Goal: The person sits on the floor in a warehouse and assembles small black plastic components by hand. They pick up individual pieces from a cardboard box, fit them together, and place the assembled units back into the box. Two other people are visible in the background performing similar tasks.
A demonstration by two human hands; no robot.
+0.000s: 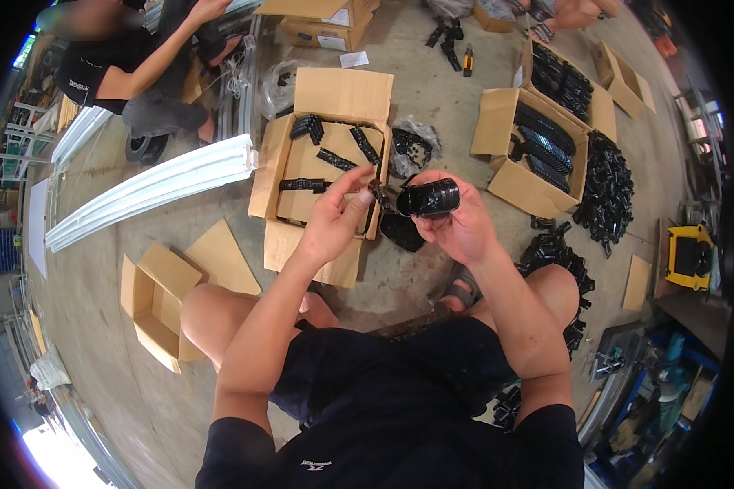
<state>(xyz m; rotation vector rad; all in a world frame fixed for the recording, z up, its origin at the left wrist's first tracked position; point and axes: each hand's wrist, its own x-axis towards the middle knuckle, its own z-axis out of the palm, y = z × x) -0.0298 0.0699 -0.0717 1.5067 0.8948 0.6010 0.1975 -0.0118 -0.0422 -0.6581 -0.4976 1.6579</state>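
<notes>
The right hand was closed around a glossy black cylindrical part, fingers wrapped under and behind it, with the part lying roughly level and its open end turned toward the left hand. The left hand was partly closed, thumb and forefinger pinched on a small dark piece at the left end of the cylindrical part; whether the piece touched the part could not be told. Both hands were raised above the knees of the seated person. Directly beyond the left hand lay an open cardboard box with several flat black strips on its inner flaps. Just below the right hand, on the concrete floor, lay a black plastic bag. Beyond and to the right of the right hand stood a second cardboard box packed with black parts, with a loose heap of black parts farther right. Well to the left of the left hand lay a long white channel section, and another person crouched beyond it.
</notes>
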